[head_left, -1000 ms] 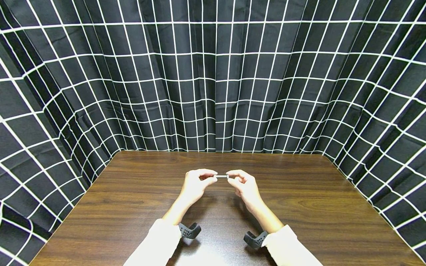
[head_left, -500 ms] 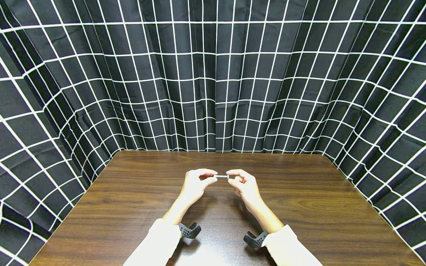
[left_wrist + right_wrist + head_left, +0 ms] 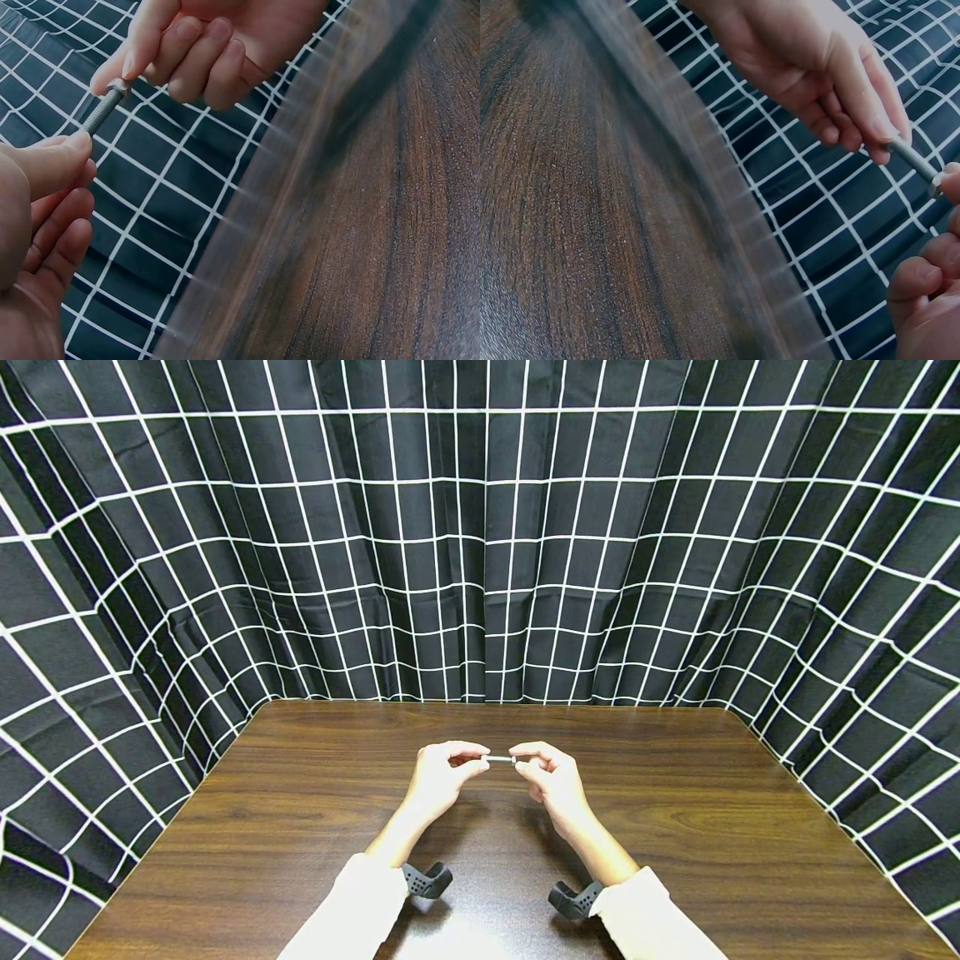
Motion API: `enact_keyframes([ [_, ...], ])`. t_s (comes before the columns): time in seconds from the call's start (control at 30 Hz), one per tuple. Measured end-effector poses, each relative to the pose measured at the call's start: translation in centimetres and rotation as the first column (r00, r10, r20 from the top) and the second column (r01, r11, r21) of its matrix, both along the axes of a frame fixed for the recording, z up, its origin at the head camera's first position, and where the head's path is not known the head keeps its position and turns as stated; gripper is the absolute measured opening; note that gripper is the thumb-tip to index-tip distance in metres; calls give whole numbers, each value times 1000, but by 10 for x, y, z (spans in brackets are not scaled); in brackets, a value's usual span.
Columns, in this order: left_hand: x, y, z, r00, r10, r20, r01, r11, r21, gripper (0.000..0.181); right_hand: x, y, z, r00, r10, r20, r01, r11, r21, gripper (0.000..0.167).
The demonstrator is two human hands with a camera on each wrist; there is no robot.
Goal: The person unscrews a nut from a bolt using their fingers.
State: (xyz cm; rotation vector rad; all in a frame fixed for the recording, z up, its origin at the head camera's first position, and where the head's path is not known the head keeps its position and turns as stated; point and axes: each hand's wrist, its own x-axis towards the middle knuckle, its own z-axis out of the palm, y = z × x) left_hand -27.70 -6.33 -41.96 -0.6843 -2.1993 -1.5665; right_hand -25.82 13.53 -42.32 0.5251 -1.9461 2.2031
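Note:
Above the table, a grey threaded bolt [image 3: 498, 758] lies level between my two hands. My left hand [image 3: 437, 783] pinches one end of it between thumb and index finger, and these fingers hide that end. A small metal nut [image 3: 121, 88] sits at the other end of the bolt [image 3: 103, 112] in the left wrist view. My right hand [image 3: 559, 785] pinches the nut between thumb and index fingertip, its other fingers curled in. In the right wrist view the nut [image 3: 935, 184] is partly covered by the right fingertips.
The brown wood-grain table [image 3: 300, 827] spreads under both hands. Behind it and at its sides hangs a black curtain [image 3: 480, 568] with a white grid. A dark strap device [image 3: 429, 881] is on the left wrist, another strap device [image 3: 575, 900] on the right.
The right thumb and index fingertip shift slightly around the nut. Both arms and the left hand's hold on the bolt stay nearly the same.

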Motion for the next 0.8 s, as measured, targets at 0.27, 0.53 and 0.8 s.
enact_keyframes([
  [0.27,-1,0,-1,1000,-1,-9,1,1000,5,16,0,-1,1,1000,-26,-6,26,1000,11,21],
  [0.53,0,2,-2,1000,-1,13,1,1000,19,15,0,-4,2,982,-143,120,133,987,89,20],
  [0.8,1,2,-2,1000,-20,10,19,999,34,14,-2,-5,1,963,-152,221,115,978,172,32],
])
